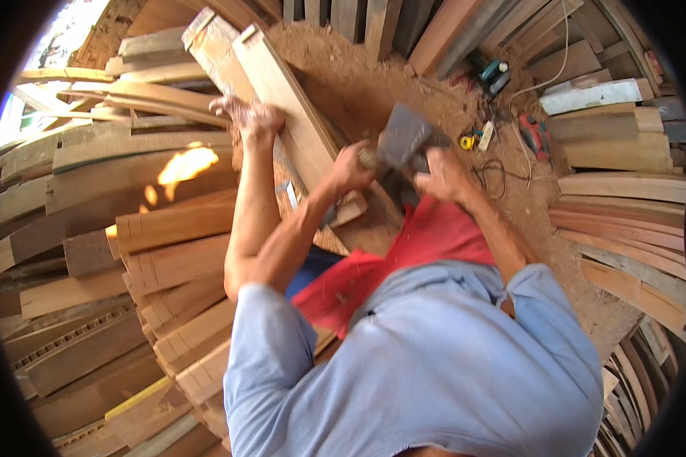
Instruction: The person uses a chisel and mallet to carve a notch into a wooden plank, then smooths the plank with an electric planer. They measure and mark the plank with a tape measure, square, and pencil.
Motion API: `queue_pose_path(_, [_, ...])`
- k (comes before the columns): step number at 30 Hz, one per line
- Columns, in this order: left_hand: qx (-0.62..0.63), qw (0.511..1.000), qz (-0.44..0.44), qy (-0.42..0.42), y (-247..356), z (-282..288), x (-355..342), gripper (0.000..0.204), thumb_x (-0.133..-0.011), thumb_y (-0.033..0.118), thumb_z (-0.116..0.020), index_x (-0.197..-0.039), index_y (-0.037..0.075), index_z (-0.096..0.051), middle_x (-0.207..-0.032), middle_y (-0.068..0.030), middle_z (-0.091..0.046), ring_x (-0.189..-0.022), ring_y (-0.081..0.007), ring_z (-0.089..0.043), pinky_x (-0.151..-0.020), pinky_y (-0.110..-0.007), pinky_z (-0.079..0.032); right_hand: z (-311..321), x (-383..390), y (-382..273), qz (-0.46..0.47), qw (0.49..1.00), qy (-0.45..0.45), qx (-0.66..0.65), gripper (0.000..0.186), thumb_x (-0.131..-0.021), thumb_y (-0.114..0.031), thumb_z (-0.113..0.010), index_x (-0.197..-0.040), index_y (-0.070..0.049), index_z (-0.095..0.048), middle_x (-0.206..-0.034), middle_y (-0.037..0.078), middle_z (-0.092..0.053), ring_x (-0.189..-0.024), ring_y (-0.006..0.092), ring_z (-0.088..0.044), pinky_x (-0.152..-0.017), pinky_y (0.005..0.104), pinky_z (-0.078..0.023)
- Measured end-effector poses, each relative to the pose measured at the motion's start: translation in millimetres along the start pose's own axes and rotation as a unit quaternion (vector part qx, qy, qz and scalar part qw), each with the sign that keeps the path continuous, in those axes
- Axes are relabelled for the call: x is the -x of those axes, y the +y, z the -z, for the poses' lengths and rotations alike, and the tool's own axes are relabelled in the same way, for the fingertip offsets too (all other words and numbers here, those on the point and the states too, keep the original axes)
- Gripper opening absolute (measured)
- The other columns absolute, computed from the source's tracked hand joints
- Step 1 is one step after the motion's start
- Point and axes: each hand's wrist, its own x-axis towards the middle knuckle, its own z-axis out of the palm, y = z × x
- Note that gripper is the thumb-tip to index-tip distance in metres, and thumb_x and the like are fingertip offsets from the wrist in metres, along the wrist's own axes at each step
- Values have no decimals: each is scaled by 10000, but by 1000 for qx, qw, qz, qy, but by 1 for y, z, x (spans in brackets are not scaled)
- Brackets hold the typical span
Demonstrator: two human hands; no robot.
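In front of my red shorts, my left hand is closed round a tan, round-ended handle; what it belongs to is hidden. Just right of it is a dark grey, square-headed tool, blurred, its head close to that handle. My right hand is closed at the near side of this tool, though its grip is partly hidden. Beyond my left hand, a long pale wooden board slants away. My bare foot rests at its left side, beside a worn, light-coloured plank.
Stacked timber pieces crowd the left, and more wood piles line the right. Sawdust covers the floor. Beyond my right hand lie a teal power tool, a yellow tape measure, a red tool and cords.
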Motion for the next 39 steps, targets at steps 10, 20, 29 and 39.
queue_pose_path(10, [86,982,-26,166,82,67,21,248,-859,106,-805,-975,66,-589,-774,-114,-664,-737,-176,-671,-648,-313,-537,42,20,-26,-94,921,-12,-378,297,-886,-323,-761,-893,-40,-673,-731,43,-662,-541,96,-592,-503,279,-487])
queue_pose_path(20, [-66,946,-293,123,188,-58,62,459,-584,155,-832,-1007,154,-656,-1324,-147,-551,-1225,-367,-485,-985,-486,-371,-38,38,43,74,761,-124,-632,466,-920,-446,-738,-1149,-56,-628,-1131,34,-651,-1006,142,-640,-908,309,-533])
queue_pose_path(29, [-270,930,222,112,34,-50,129,691,-908,472,-693,-1428,59,-504,-1535,-326,-386,-1474,-463,-319,-1198,-593,-236,17,67,-4,-66,820,-72,-564,436,-869,-397,-792,-1094,-90,-579,-901,73,-708,-732,98,-621,-671,241,-503])
queue_pose_path(39, [-39,991,-80,104,131,-73,84,781,-740,209,-827,-1442,124,-497,-1587,-266,-337,-1480,-500,-281,-1230,-578,-240,17,72,6,-63,811,-65,-578,457,-888,-336,-793,-1188,-73,-569,-998,63,-692,-814,109,-641,-725,269,-542])
